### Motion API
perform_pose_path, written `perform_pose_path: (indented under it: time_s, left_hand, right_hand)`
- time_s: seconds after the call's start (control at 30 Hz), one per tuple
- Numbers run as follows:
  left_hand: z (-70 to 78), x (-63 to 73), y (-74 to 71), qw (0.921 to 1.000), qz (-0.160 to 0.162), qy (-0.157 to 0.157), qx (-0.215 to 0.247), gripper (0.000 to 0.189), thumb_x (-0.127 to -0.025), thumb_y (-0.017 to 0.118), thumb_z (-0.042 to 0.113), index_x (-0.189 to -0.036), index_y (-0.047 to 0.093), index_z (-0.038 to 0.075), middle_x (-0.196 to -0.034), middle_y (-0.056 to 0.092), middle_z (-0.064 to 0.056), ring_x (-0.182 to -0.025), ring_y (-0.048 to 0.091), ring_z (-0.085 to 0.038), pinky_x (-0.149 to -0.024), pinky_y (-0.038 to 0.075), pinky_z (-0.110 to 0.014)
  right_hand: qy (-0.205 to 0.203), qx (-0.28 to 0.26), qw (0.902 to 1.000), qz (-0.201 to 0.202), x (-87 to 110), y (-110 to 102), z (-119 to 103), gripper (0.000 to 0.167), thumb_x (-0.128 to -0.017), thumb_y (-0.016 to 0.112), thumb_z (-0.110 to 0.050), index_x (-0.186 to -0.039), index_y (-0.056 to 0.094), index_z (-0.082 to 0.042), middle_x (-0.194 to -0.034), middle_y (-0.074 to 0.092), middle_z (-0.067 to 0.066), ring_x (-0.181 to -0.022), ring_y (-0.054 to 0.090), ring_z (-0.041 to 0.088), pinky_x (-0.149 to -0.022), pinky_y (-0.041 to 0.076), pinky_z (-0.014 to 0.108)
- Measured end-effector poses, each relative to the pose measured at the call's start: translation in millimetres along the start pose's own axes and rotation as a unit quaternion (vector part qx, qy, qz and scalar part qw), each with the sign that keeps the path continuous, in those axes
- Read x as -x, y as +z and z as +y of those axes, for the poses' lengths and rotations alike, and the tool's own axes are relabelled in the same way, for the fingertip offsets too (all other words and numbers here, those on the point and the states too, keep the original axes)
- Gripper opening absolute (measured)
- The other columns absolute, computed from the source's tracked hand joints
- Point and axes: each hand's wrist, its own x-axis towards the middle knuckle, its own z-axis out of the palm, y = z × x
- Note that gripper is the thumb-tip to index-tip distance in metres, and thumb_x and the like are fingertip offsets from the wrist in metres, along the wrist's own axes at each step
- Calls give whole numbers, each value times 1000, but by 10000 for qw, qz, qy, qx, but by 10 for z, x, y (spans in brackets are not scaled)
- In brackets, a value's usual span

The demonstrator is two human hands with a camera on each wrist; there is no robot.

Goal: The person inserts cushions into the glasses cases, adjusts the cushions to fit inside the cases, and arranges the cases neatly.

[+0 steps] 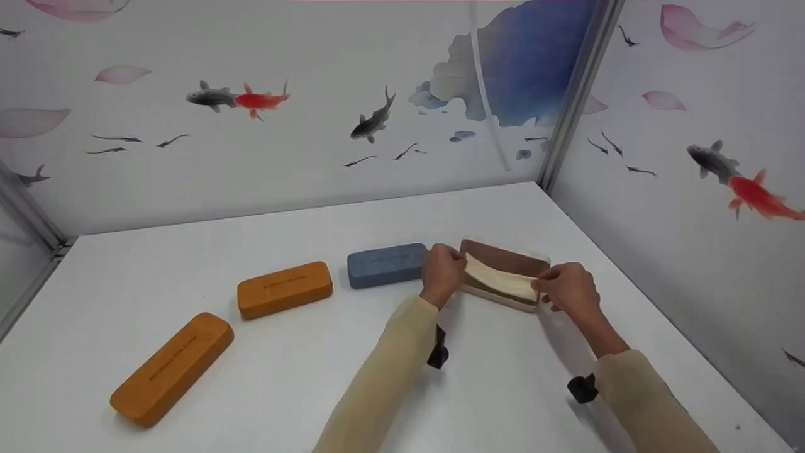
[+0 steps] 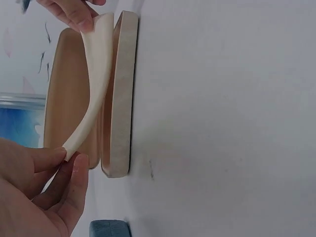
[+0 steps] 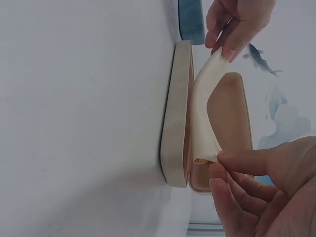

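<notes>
A cream folded cloth (image 1: pixel 500 278) sags between my two hands over an open beige glasses case (image 1: pixel 503 301). My left hand (image 1: pixel 442 270) pinches one end of it between thumb and fingers, at the case's left side. At the right side, my right hand (image 1: pixel 571 290) pinches the other end. In the right wrist view the cloth (image 3: pixel 202 108) shows a rolled edge near the right fingertips. The case's lid (image 2: pixel 69 98) stands raised behind the cloth, with a brownish lining. Part of the case's inside is hidden under the cloth.
A closed blue glasses case (image 1: pixel 387 265) lies just left of my left hand. Farther left are an orange case (image 1: pixel 285 290) and another orange case (image 1: pixel 173 370) set at a slant. Printed panels (image 1: pixel 302 170) wall the white table (image 1: pixel 283 390) at the back and right.
</notes>
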Motion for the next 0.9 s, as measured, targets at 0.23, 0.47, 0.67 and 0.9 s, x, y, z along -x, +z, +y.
perform_pose_path:
  time_s: [0.23,0.47,0.67,0.9]
  left_hand:
    - [-93,-10,11,9999,-3,-87,134,14,-95,66,9,-95,77,1,-91,77,-11,-76,68,-16,-65,53,-26]
    - [-134,-30,88,9999,-3,46,-132,15,-94,66,7,-90,79,2,-86,77,-8,-67,55,-8,-58,43,-20]
    - [-170,-27,158,9994,58,-135,-317,15,-95,66,9,-91,79,2,-89,77,-7,-69,54,-7,-63,49,-23]
    - [-131,-59,148,9989,100,-117,-431,17,-94,64,6,-85,78,3,-80,74,-4,-63,51,-7,-55,42,-21]
  right_hand:
    - [-9,226,9997,39,-75,49,-14,25,-94,66,-18,-106,72,3,-93,75,18,-72,73,21,-54,52,27]
    - [58,351,9994,41,-86,78,-16,24,-94,65,-17,-106,72,3,-84,75,14,-67,70,19,-53,49,28]
    - [113,408,9991,-80,-80,96,38,25,-93,66,-16,-106,71,5,-84,76,15,-65,70,16,-53,51,28]
    - [-4,437,9989,-160,-38,45,20,30,-95,66,-21,-106,71,6,-86,76,16,-67,71,19,-55,53,29]
